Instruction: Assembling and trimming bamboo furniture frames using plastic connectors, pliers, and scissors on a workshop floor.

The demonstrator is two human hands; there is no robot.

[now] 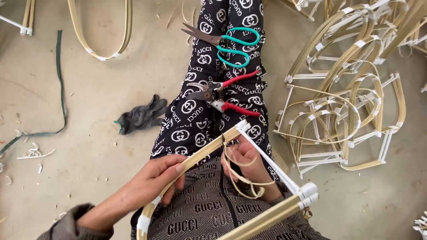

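A bent bamboo-strip frame (209,152) with white tape at its corners lies across my lap. My left hand (149,182) grips its curved strip from the left. My right hand (249,166) is inside the frame, fingers closed on a thin pale loop of cane strip (242,180) that coils over the wrist side. On my patterned trouser legs, further out, rest teal-handled scissors (231,42) and red-handled pruning shears (222,95).
A pile of finished taped bamboo frames (347,106) fills the floor on the right. A grey glove (142,114) lies on the concrete to the left, with a green cord (60,80), a looped bamboo strip (104,31) and scattered shavings.
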